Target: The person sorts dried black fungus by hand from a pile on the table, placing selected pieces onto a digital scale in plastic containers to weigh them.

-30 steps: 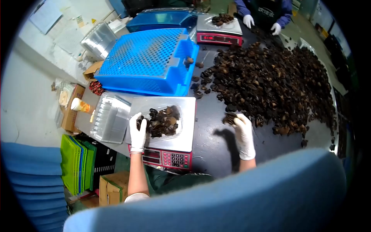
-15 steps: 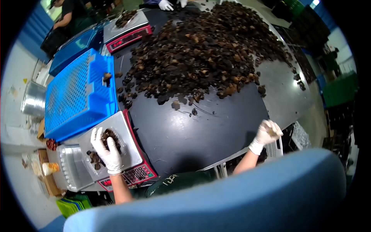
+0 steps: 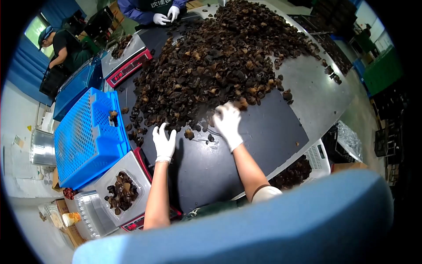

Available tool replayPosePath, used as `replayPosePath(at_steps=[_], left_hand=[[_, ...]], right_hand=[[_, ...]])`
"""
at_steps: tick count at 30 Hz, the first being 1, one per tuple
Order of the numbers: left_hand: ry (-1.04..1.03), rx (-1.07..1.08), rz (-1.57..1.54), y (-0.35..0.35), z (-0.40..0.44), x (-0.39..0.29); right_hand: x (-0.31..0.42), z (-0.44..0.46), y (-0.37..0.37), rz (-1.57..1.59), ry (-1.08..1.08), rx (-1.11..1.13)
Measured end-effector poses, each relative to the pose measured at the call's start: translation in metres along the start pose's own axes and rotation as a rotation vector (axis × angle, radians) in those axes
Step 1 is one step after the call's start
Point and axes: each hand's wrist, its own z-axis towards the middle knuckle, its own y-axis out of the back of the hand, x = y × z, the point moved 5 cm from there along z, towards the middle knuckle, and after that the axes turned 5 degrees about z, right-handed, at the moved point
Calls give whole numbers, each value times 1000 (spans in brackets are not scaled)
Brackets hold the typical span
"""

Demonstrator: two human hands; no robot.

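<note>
the left hand (image 3: 164, 143), its grip wide, is at the near edge of the pile of dark mushroom pieces (image 3: 202, 66) on the desk (image 3: 263, 136). right of it, the right hand (image 3: 227, 123) is blurred at that edge; its grip i cannot tell. near left, a clear tray (image 3: 140, 177) of pieces sits on a scale (image 3: 142, 163).

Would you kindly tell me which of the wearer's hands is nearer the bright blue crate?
Left: the left hand is just right of the bright blue crate; the right hand is farther right, at the dark pile.
</note>
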Motion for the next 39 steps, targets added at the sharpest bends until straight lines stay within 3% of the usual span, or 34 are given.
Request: replayPosePath(at_steps=[4, 6, 8, 10, 12, 14, 18, 22, 24, 28, 32, 36, 39], left_hand=[[-109, -23, 68, -23, 11, -3], [-196, 12, 102, -35, 3, -14], [-365, 72, 164, -48, -15, -27], [-455, 68, 150, -49, -35, -41], [-421, 70, 47, -48, -55, -50], [-524, -6, 53, -24, -75, -74], [-489, 110, -138, 3, -123, -64], [-316, 253, -99, 21, -183, -39], [-249, 309, -20, 20, -200, -27], [-178, 261, 53, 11, -190, -27], [-116, 196, 43, -4, -158, -26], [-167, 126, -119, -6, -139, -19], [-148, 41, -100, 2, -128, -8]], right_hand=[[70, -81, 9, 225, 416, 148], [79, -94, 22, 369, 450, 166], [60, -74, 16, 519, 328, 163], [37, -52, 14, 478, 304, 36], [32, -44, 8, 231, 261, 35], [44, -58, 8, 172, 429, 186], [63, -126, 21, 356, 672, 475], [65, -140, 62, 493, 661, 569], [52, -119, 66, 499, 558, 475], [27, -80, 39, 399, 436, 177], [48, -57, -10, 310, 513, 208], [93, -68, -39, 4, 546, 426], [109, -73, -48, 104, 614, 512]])
